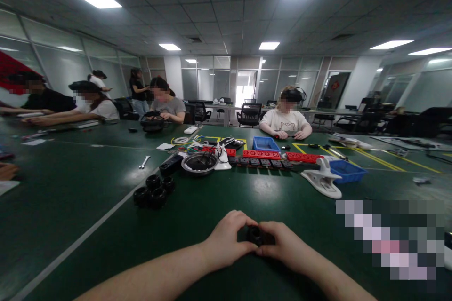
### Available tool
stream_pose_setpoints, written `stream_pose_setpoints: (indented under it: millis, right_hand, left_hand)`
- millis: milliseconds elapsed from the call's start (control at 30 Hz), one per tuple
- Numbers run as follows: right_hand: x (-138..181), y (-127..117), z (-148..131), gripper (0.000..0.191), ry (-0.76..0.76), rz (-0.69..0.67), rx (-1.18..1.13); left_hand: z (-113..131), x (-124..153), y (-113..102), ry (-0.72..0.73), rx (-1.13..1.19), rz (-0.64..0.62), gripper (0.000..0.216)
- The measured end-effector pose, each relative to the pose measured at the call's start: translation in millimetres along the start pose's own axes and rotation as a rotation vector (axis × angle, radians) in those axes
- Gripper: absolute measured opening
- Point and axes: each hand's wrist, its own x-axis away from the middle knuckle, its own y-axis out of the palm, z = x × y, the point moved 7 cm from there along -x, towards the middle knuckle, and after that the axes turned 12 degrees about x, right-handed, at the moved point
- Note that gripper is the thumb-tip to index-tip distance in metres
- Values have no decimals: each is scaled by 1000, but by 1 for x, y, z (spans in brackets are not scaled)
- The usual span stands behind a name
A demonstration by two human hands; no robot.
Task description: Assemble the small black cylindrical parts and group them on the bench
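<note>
Close in front of me, a small black ring-shaped piece (pixel 254 235) is held between both hands, low over the green table (pixel 116 244). My left hand (pixel 231 237) grips it from the left, thumb and fingers curled round its edge. From the opposite side my right hand (pixel 280 247) pinches it, the fingertips of both hands nearly meeting. The piece's exact kind cannot be made out. Farther left sits a cluster of several similar black round pieces (pixel 154 190), bunched together and apart from my hands.
Beyond my hands lie a round metal dish (pixel 199 164), a black power strip (pixel 171 164), a row of red and black blocks (pixel 261 162), and a white clip-like stand (pixel 323 181). Blue bins (pixel 348 171) and a wrench (pixel 144 162) are also there. A person (pixel 285 120) sits opposite.
</note>
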Motion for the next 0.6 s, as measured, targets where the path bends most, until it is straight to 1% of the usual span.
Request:
stream_pose_setpoints:
  millis: [33,133,200,267,333,400,500,533,600]
  right_hand:
    - [0,1,1,18,46,15,41]
    - [3,0,-1,24,177,120,225]
    - [6,-1,-5,27,212,166,315]
    - [9,-3,-9,34,189,165,336]
    - [10,-6,-12,43,98,145,293]
    - [11,-7,-10,39,9,74,203]
    - [12,-6,-1,23,-16,-35,77]
    - [12,-6,1,22,-10,-39,65]
    - [10,-6,2,29,-2,0,107]
  left_hand:
    - [0,0,1,-22,-21,18,31]
    - [0,2,2,-53,-55,65,28]
    - [0,3,4,-54,-41,76,26]
    - [-2,4,4,-56,-6,70,26]
    - [-5,2,5,-72,29,42,26]
    - [-8,0,7,-93,51,6,25]
    - [-10,-2,9,-137,88,-35,26]
    - [-9,-2,10,-153,98,-42,26]
    - [-8,-2,11,-179,108,-50,25]
